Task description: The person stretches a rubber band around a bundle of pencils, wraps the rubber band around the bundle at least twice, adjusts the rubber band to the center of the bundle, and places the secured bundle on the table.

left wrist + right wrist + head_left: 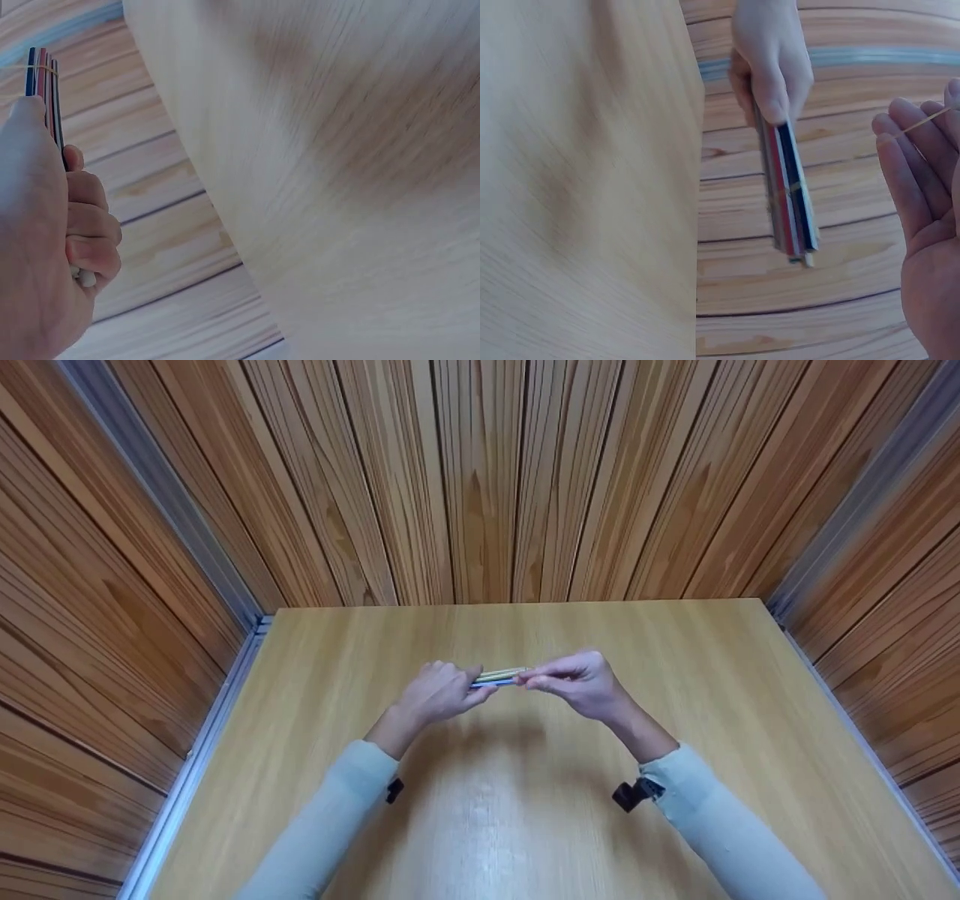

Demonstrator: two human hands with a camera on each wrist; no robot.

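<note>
My left hand (441, 691) grips a bundle of thin coloured sticks that look like pencils (496, 677), its fingers curled round them. In the right wrist view the pencils (786, 187) show dark blue, red and pale sides. Near their free end a thin yellowish rubber band (46, 68) goes around them, and strands of it run off to the side in the left wrist view. My right hand (583, 682) is at that end of the bundle. Its fingers and thumb hold a stretched part of the rubber band (924, 123). Pale rounded ends poke out below my left fingers (91, 255).
Both hands are above a light wooden table (480, 825). Wood-plank walls (480, 480) stand behind it and on both sides, with metal rails (202, 750) along the side edges. A small black camera mount (636, 793) sits at the right cuff.
</note>
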